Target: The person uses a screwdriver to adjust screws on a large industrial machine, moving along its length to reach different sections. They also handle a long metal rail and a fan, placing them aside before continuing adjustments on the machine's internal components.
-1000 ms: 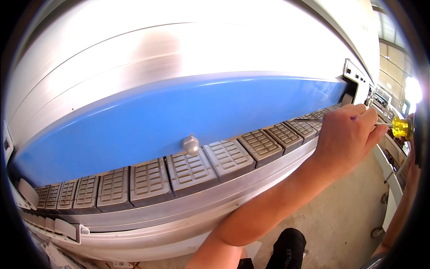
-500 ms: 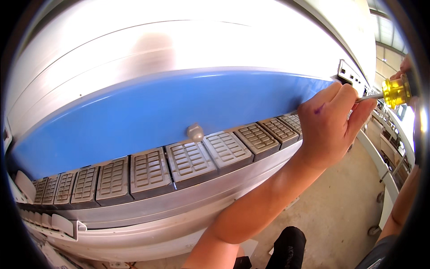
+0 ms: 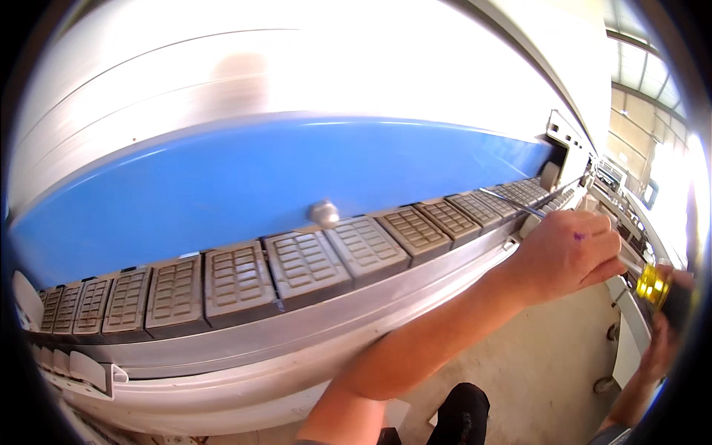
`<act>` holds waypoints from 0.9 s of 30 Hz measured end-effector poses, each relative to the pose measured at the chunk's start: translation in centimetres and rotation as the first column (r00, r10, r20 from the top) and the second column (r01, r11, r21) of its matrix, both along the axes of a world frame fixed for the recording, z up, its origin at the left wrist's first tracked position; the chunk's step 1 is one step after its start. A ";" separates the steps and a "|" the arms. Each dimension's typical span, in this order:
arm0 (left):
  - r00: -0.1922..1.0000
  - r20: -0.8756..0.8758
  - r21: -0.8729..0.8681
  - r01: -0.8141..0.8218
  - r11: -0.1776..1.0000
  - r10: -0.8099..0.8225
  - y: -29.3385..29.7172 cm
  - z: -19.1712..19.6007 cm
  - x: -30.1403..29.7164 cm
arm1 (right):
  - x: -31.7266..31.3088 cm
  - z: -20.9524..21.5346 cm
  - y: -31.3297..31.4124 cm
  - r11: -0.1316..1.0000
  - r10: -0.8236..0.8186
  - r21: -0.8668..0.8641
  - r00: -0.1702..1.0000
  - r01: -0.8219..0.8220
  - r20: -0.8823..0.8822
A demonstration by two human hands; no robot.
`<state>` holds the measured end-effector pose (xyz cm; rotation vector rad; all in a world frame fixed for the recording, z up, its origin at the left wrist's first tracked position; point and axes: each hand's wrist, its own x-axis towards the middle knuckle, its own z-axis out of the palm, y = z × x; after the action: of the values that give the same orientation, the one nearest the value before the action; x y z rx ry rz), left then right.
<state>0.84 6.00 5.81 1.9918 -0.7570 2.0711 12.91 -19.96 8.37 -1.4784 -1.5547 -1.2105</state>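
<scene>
A long screwdriver (image 3: pixel 653 285) with a clear yellow and black handle slants across the right side of the view. My left hand (image 3: pixel 569 251) is closed around its shaft, part of which shows beyond my fingers. My right hand (image 3: pixel 658 348), at the dim right rim, is wrapped about the handle and partly hidden. The metal tip reaches over a row of ridged rectangular pads (image 3: pixel 308 259), close to the lower edge of a blue panel (image 3: pixel 245 189). Whether the tip touches anything, I cannot tell.
A domed metal nut (image 3: pixel 324 214) sticks out from the blue panel. Slotted brackets (image 3: pixel 567 144) stand at the row's far right end, with white rollers (image 3: pixel 89 367) at the near left. A wheeled white frame (image 3: pixel 630 326) stands to the right on a concrete floor (image 3: pixel 534 356).
Both hands have moved down with the screwdriver, away from the blue panel's right end. Its shaft beyond my left hand now shows, as do the pads that the hand covered.
</scene>
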 end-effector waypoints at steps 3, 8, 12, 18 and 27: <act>0.987 -0.084 0.150 -0.124 0.981 0.138 -2.1 -1.5 1.2 | 5.2 -6.9 -3.6 0.942 0.291 0.186 0.955 -0.278 -0.051; 0.783 -0.352 0.493 -0.311 0.813 0.513 -3.1 -5.4 1.2 | 10.0 -19.1 -9.7 0.874 0.479 0.405 0.621 -0.269 -0.621; 0.642 -0.463 0.544 -0.338 0.768 0.611 -3.2 -5.3 -0.5 | 13.8 -28.3 -13.8 0.752 0.659 0.659 0.009 0.017 -0.752; 0.533 -0.841 -0.284 -0.296 0.912 -0.090 -2.8 -6.3 -4.2 | 13.7 -28.2 -12.5 0.703 0.697 0.700 -0.326 0.130 -0.639; 0.592 -0.730 -0.505 -0.131 0.853 -0.341 -6.2 -8.0 -1.3 | 13.7 -31.4 -10.5 0.740 0.558 0.672 -0.536 -0.023 -0.634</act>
<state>-0.44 -0.20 -2.23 2.1250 -0.0913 0.8952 26.64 -30.49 -23.04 -0.8109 -0.2172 0.5437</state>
